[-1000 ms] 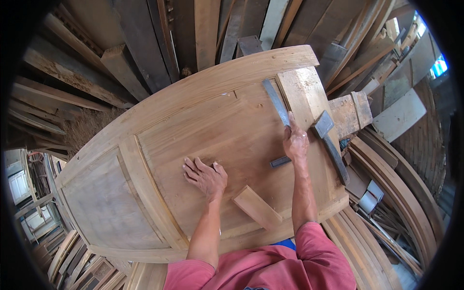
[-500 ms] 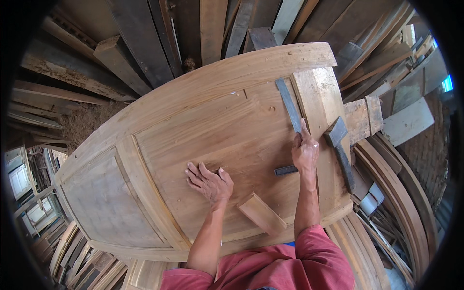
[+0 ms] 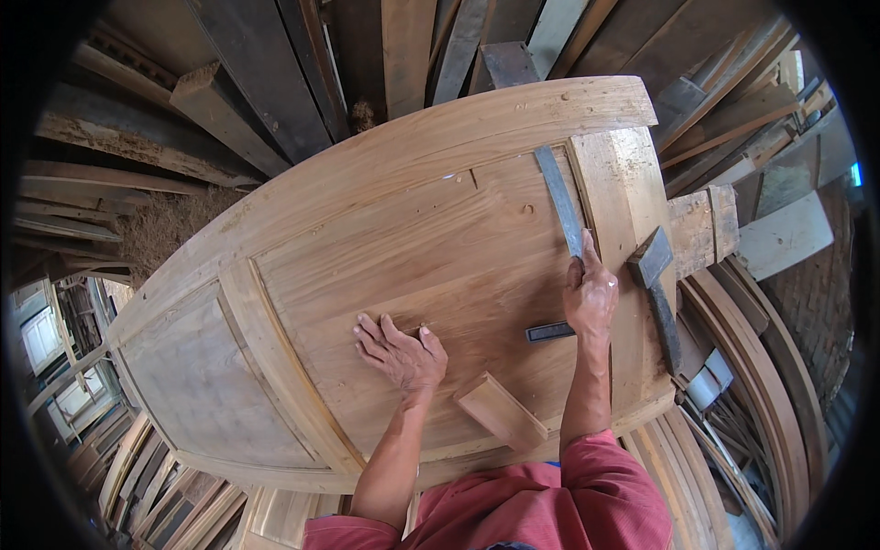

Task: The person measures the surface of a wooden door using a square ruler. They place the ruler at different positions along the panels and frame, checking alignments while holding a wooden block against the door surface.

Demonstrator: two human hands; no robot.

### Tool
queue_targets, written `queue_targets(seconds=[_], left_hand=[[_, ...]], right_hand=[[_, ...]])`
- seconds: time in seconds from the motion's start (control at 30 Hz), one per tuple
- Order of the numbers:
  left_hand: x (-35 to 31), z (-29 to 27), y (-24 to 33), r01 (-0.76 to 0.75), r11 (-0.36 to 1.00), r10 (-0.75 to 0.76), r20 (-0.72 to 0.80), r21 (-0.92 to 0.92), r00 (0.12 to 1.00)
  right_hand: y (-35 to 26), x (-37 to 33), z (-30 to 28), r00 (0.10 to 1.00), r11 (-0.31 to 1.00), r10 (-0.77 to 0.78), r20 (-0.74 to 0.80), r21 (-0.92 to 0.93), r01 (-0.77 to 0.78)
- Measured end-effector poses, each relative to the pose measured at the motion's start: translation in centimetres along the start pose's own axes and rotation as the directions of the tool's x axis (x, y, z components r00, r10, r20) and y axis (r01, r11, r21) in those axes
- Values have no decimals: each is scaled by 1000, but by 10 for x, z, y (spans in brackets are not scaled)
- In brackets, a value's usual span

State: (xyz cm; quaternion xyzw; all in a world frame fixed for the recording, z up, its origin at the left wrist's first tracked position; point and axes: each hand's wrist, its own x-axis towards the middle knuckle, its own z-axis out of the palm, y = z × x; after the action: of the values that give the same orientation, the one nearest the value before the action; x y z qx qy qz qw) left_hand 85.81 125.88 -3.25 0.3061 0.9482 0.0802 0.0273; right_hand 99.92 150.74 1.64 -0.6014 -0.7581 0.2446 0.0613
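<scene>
A wooden panel door (image 3: 477, 247) lies flat in front of me, its frame and sunken panels showing. My left hand (image 3: 401, 353) rests on the larger panel, fingers spread, holding nothing. My right hand (image 3: 591, 291) is closed around the near end of a long, flat grey-blue metal blade (image 3: 558, 197); whether it has a handle is hidden. The blade lies along the panel's right edge, pointing away from me. Left of my right wrist is a small dark rectangular block (image 3: 548, 332). Nearer to me, between my forearms, a small wooden block (image 3: 500, 411) sits on the door.
A hammer (image 3: 654, 293) with a dark handle lies on the door's right frame piece. Upright boards (image 3: 408, 55) crowd the far side. Curved timbers (image 3: 747, 367) are stacked at the right, and more wood pieces (image 3: 137, 477) at the lower left. Shavings (image 3: 179, 229) are heaped beyond the door.
The whole view has shifted slightly, so the door and tools appear a little farther right. Both hands keep nearly the same places on the door, and the right hand still grips the blade.
</scene>
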Motion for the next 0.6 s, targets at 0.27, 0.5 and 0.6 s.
queue_targets(seconds=[0.27, 0.5, 0.6], left_hand=[[-1, 2, -1, 0, 1000, 0, -1, 4, 1000], [-1, 3, -2, -13, 1000, 13, -27, 5, 1000], [0, 3, -2, -14, 1000, 14, -28, -3, 1000]], right_hand=[[-13, -4, -15, 1000, 999, -2, 1, -38, 2], [-6, -4, -6, 1000, 1000, 22, 4, 4, -22], [-6, -4, -4, 1000, 1000, -12, -19, -3, 12]])
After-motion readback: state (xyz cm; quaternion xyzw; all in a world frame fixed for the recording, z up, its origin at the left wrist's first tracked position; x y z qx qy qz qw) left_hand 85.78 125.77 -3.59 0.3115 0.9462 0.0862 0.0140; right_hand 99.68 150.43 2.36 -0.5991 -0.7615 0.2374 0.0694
